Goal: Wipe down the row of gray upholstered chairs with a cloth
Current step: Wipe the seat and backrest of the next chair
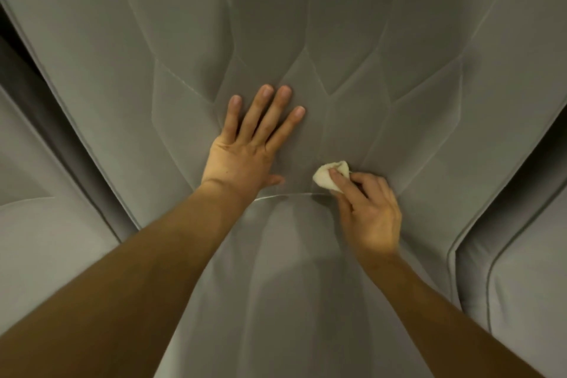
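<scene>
Cloth (329, 175): small off-white wad, gripped by the right hand (369, 218) with curled fingers (340, 181) closed round its lower right edge; most of the wad sticks out up-left past the fingertips. It's pressed onto the lower backrest (306, 24) of the middle gray chair (399, 132), just above the seam (285, 197) where backrest meets seat (291, 285). Left hand (245, 150) holds nothing: palm flat on the same backrest, fingers straight and spread, pointing up. It sits just left of the cloth, not touching it (thumb tip points at the wad, a strip of bare fabric between them). Backrest is stitched into angular panels (426, 95) that converge above both hands. Both bare forearms reach in over the seat. Outward: chair on the left (46, 239) across a dark gap, chair on the right (527, 285) close alongside, same gray fabric.
</scene>
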{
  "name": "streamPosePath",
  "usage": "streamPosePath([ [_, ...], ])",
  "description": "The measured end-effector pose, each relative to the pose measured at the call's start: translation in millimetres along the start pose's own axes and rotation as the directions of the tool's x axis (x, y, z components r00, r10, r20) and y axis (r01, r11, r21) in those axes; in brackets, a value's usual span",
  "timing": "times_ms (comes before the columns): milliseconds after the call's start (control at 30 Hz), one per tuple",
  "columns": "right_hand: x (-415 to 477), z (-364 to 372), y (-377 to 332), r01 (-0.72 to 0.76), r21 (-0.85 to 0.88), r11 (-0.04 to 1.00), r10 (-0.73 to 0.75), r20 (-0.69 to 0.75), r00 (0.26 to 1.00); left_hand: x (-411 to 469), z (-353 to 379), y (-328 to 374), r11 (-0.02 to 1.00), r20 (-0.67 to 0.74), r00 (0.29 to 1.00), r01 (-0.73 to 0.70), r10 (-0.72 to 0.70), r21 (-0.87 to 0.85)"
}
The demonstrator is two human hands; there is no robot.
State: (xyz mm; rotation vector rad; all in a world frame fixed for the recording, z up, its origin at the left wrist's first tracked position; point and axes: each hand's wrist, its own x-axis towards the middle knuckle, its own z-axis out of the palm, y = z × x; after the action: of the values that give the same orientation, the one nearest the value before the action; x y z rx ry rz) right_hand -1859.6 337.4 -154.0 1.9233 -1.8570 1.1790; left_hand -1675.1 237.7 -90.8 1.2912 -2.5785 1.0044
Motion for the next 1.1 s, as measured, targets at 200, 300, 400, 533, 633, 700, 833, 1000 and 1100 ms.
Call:
streamPosePath([
  [200,7,15,-3,-0.031,0.069,0.997,0.035,-0.059,0.998,-14,16,15,1.000,0.025,0.999,-0.029,0.029,-0.006],
  [300,-9,36,-1,-0.024,0.038,0.999,0.022,0.051,0.998,-17,18,18,0.998,0.027,0.999,-0.038,0.037,0.042],
  [400,-13,40,-3,-0.063,0.052,0.997,0.057,0.121,0.991,-18,20,18,0.997,0.025,0.999,-0.044,0.043,0.066],
  [533,2,0,-20,-0.105,0.105,0.989,0.103,0.030,0.994,-27,6,15,0.995,-0.031,0.999,-0.038,0.036,-0.090],
  [633,46,-42,-30,-0.043,0.114,0.993,0.066,-0.208,0.976,-31,-13,13,0.985,-0.106,0.993,-0.061,0.044,-0.161],
  [700,83,-63,-25,0.025,0.034,0.999,-0.013,-0.328,0.945,-17,-31,12,0.989,-0.160,0.987,-0.052,0.029,-0.137],
  [833,104,-68,-3,0.112,-0.120,0.986,-0.144,-0.296,0.944,30,-55,15,0.993,-0.165,0.986,0.009,-0.028,-0.115],
  [1000,40,-46,20,0.219,-0.195,0.956,-0.189,0.162,0.969,32,-50,21,0.999,-0.037,0.999,0.012,-0.014,-0.049],
  [1100,31,-56,14,0.142,-0.132,0.981,-0.115,0.194,0.974,22,-55,31,0.999,-0.040,0.999,0.016,-0.018,-0.051],
])
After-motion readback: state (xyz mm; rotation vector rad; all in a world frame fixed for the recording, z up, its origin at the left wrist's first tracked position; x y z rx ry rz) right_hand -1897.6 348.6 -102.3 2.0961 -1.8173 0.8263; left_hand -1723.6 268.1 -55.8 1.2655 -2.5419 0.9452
